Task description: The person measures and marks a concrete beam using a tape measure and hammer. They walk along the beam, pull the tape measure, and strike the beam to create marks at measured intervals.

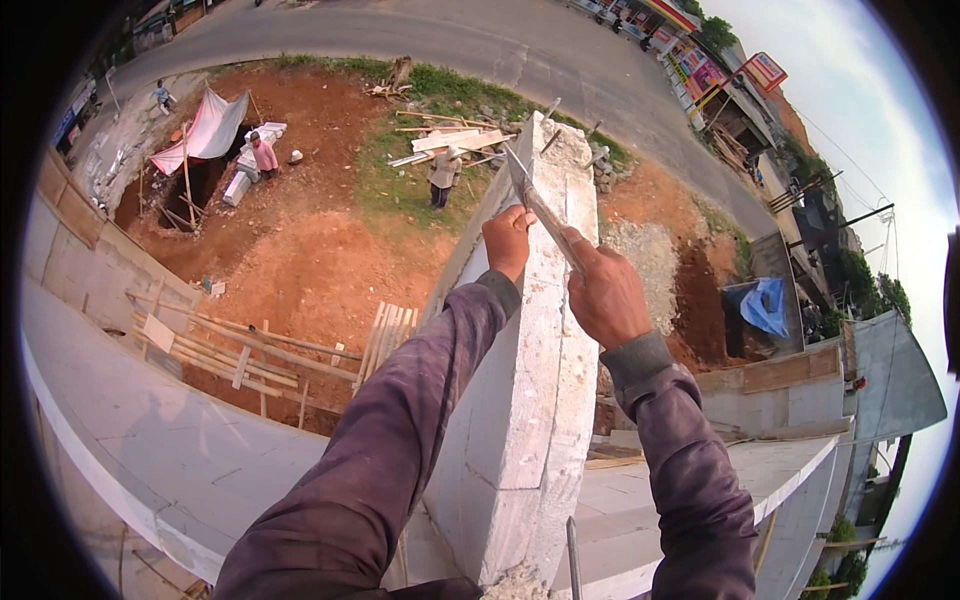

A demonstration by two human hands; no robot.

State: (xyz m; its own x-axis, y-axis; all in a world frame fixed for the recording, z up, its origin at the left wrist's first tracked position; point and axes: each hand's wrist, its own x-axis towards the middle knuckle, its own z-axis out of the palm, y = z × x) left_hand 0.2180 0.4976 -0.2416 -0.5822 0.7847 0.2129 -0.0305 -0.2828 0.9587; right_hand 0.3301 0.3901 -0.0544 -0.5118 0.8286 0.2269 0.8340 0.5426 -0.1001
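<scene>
Paved road (520, 45) curving across the top of the view, far below. Bare red earth ground (300, 250) beneath it, with a grass patch (410, 180) near the road. Pale concrete slab (150, 420) at lower left, seen from high above, edge curving toward the lower rim. Narrow white block wall (530, 400) rising up the centre of the view, top face running away toward rough mortar and bent steel bars at its far end. Purple long sleeves (400, 430) entering from the lower edge, one on each side of the wall. Pink-and-white tarpaulin (205, 130) propped on poles over a dug pit at upper left. Blue tarpaulin (765, 305) beside a dark earth bank at right. Timber scaffolding poles and planks (250, 350) lying at the slab edge. Loose boards (450, 140) stacked on the grass. Right hand (605, 295) closed around the handle of a flat metal trowel (535, 195), blade slanting up and to the left across the wall's top face, tip well toward the far end. Left hand (507, 240) curled shut at the left edge of the wall top, just beside the trowel blade; contact with the blade not discernible, nothing visibly held. Person in a pink top (264, 155) near the pit; person in a grey top (443, 175) standing on the grass by the boards.
</scene>
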